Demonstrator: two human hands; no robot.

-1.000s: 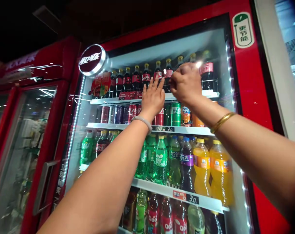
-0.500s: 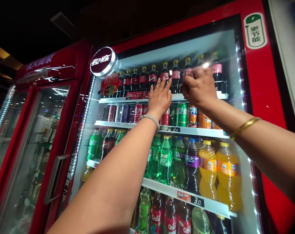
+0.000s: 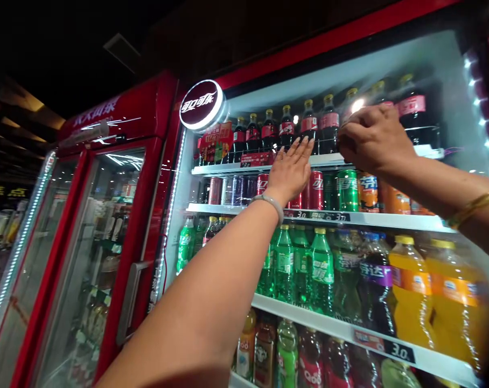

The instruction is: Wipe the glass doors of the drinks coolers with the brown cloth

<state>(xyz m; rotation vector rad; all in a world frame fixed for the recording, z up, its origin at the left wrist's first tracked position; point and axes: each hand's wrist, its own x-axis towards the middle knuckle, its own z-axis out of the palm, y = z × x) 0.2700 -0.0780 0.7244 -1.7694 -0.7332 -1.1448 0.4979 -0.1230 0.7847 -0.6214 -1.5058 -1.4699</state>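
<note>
My left hand (image 3: 291, 171) lies with its fingers stretched out at the glass door (image 3: 393, 67) of a lit drinks fridge, in front of the top two shelves. A pale bangle (image 3: 271, 203) circles that wrist. To its right, my right hand (image 3: 377, 134) is closed with curled fingers at the same glass. What it holds, if anything, is hidden. Beyond the glass stand cola bottles (image 3: 329, 126) with red labels, partly covered by both hands. Lower down are a green can (image 3: 347, 189) among other cans. A gold bangle (image 3: 476, 207) sits on my right forearm.
Lower shelves hold green soda bottles (image 3: 321, 264) and orange drink bottles (image 3: 410, 293). A round lit sign (image 3: 202, 105) sits at the fridge's upper left. Farther left stands a second red fridge (image 3: 123, 108) with a grey door handle (image 3: 131, 299).
The view has turned left and come closer, so the fridge and both hands appear farther right. Left hand still flat, right hand still closed, both at about the same part of the door.
</note>
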